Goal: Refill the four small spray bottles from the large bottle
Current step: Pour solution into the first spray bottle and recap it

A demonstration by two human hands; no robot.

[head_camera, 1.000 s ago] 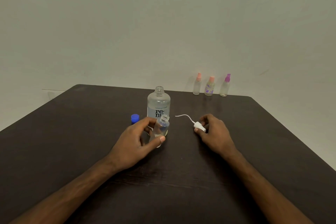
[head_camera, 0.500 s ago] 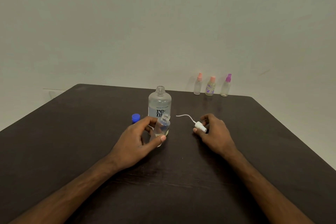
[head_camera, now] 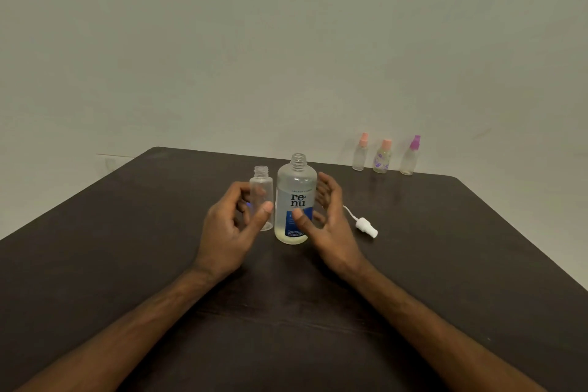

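Since the fingers of your right hand [head_camera: 331, 219] are spread loose, gripping nothing yet, the large bottle [head_camera: 296, 188] stands upright at its 10 o'clock. Your left hand [head_camera: 229, 226] has a thumb on the small bottle [head_camera: 261, 184] at 2 o'clock; can't tell if it's gripping.

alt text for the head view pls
Over a dark table, a left hand holds an uncapped small clear plastic bottle upright beside a large open clear renu bottle, which the spread right hand reaches around. A white spray pump lies to the right; three capped small spray bottles stand behind.
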